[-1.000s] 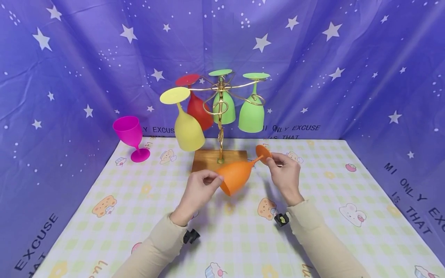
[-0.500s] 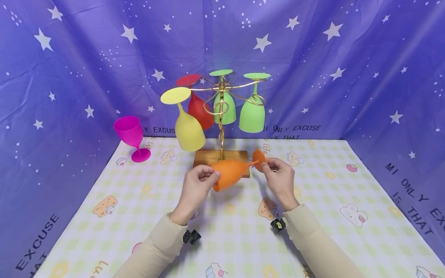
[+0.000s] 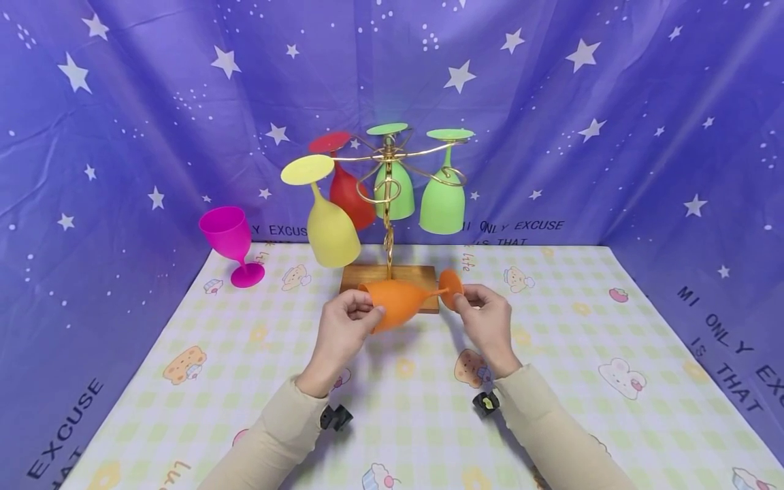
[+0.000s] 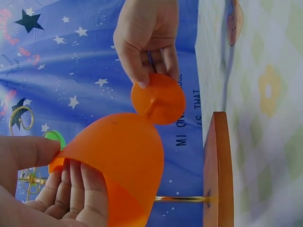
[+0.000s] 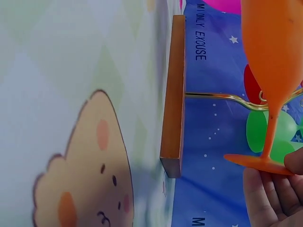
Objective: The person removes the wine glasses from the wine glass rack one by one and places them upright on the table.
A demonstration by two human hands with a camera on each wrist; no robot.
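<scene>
An orange goblet [image 3: 398,303] lies nearly on its side in the air, held between both hands in front of the rack's wooden base. My left hand [image 3: 346,325] pinches its rim; in the left wrist view the thumb is outside and the fingers [image 4: 90,189] reach inside the bowl. My right hand [image 3: 486,323] pinches the edge of its round foot [image 5: 255,163], which points right. Behind stands a gold wire glass rack [image 3: 388,231]. Upside down on it hang a yellow goblet [image 3: 333,231], a red goblet [image 3: 350,197] and two green goblets [image 3: 442,207].
A magenta goblet [image 3: 226,231] stands upright at the table's back left. The rack's wooden base [image 3: 422,275] sits on the checked tablecloth [image 3: 551,422]. A purple starry curtain [image 3: 612,170] closes off the back and both sides.
The orange goblet has shifted left and turned closer to level, its foot coming down. My right hand has moved left and lower with the foot; the left hand has moved slightly left.
</scene>
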